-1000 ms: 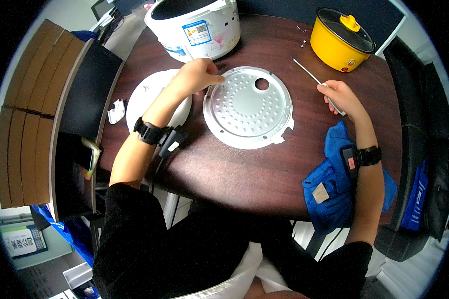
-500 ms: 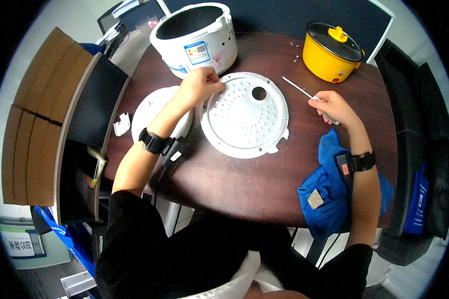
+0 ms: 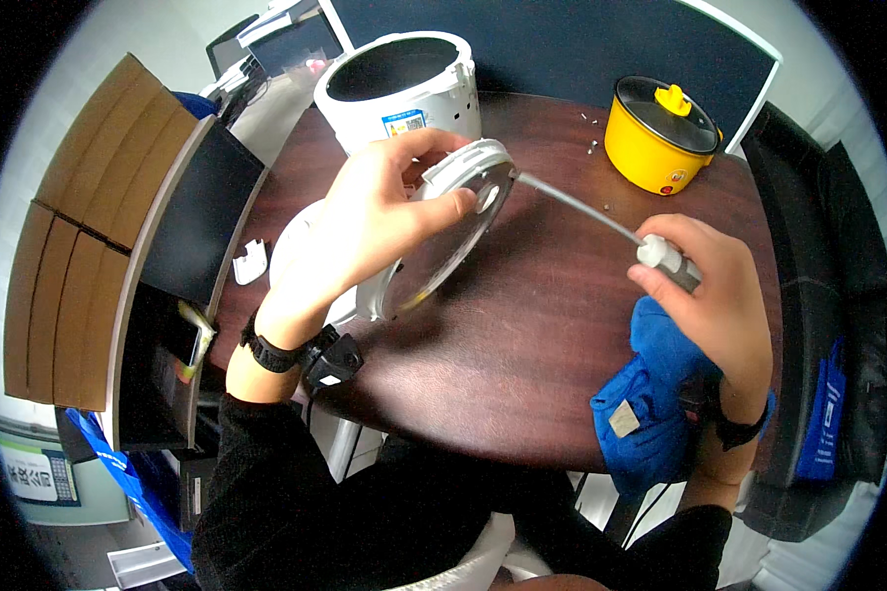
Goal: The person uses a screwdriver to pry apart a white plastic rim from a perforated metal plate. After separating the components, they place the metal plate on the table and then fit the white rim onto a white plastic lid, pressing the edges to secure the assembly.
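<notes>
My left hand (image 3: 375, 217) grips a round metal lid plate (image 3: 436, 248) by its rim and holds it tilted up on edge above the table. My right hand (image 3: 715, 286) is wrapped round the pale handle of a screwdriver (image 3: 583, 209). Its long shaft points left, and the tip meets the plate's upper rim near a hole. Behind my left hand stands a white rice cooker body (image 3: 448, 120), open at the top. A white round cover (image 3: 292, 232) lies beneath my left forearm, mostly hidden by it.
A yellow electric pot (image 3: 644, 158) with a dark lid stands at the far right. Several small screws (image 3: 591, 148) lie beside it. A blue cloth (image 3: 646, 394) hangs over the near right edge. At the left lies a small white plastic piece (image 3: 250, 262), near cardboard boxes (image 3: 99, 246).
The plate, flat on the table before, is now lifted and tilted in my left hand. My right hand has come lower, and the screwdriver tip has moved left to the plate's rim.
</notes>
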Tool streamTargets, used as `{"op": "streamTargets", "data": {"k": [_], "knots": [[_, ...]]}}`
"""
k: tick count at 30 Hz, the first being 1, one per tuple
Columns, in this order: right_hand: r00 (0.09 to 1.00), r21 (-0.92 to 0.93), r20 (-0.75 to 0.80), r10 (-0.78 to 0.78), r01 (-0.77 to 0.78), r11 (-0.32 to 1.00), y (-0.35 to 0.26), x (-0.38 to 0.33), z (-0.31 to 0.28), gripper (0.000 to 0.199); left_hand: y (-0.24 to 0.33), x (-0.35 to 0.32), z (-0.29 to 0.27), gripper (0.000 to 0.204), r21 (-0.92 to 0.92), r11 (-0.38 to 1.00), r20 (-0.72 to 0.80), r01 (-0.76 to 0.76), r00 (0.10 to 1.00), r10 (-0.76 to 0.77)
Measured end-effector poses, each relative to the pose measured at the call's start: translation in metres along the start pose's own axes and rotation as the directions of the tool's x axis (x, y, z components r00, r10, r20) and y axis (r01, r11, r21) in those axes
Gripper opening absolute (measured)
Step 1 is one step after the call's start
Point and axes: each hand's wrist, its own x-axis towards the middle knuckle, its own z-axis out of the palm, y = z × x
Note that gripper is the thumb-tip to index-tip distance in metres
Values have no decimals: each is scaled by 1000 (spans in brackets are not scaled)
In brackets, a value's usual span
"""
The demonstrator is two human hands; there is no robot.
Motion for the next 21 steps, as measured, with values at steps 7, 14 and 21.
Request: {"op": "streamTargets", "data": {"k": [7,14,21], "knots": [[998,-33,54,-13,14,999,0,1,13,27,3,-8,-1,44,-52,994,40,100,994,-98],[999,-67,36,-34,36,997,-3,3,21,27,5,-15,0,47,-83,985,80,151,986,-145],[998,-43,67,10,-7,999,-8,-1,11,27,21,-24,3,50,-258,961,27,99,995,-95]]}}
